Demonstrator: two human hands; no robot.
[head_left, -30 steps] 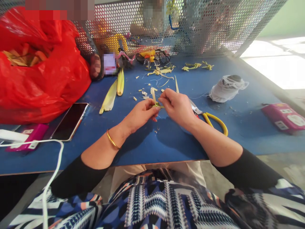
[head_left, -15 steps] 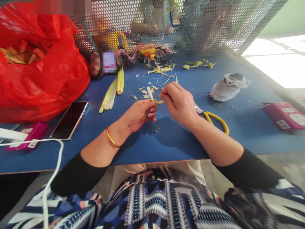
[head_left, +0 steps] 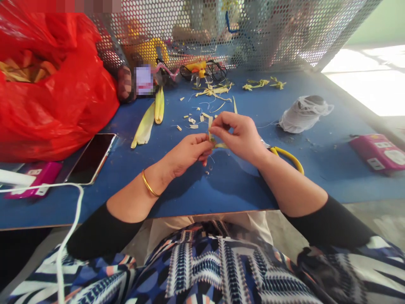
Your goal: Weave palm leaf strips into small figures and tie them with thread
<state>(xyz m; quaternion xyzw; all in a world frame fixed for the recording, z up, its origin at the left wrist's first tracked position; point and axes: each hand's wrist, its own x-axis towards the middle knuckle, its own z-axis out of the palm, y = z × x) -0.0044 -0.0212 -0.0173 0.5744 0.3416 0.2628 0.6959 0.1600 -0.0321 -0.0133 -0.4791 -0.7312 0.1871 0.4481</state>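
Note:
Both hands meet over the middle of the blue table (head_left: 221, 190). My left hand (head_left: 186, 154) pinches the lower end of a pale yellow leaf strip (head_left: 210, 126), fingers closed. My right hand (head_left: 242, 137) pinches the same strip from the right, thumb and forefinger on its upper part. The strip stands nearly upright between the two hands. A gold bangle (head_left: 148, 184) circles my left wrist. Yellow-handled scissors (head_left: 286, 157) lie just behind my right wrist, partly hidden by it.
A red plastic bag (head_left: 53, 93) of leaves fills the left. A phone (head_left: 92, 158), a pink device (head_left: 36, 177) and a white cable (head_left: 68, 236) lie front left. Folded leaves (head_left: 152, 116), scraps (head_left: 215, 90), a thread spool (head_left: 303, 113), a pink power strip (head_left: 378, 153) and a mesh screen (head_left: 268, 33) surround.
The strip has turned from lying across the fingers to standing nearly upright. My right hand has shifted a little to the right and lifted its fingertips; my left hand stays in place.

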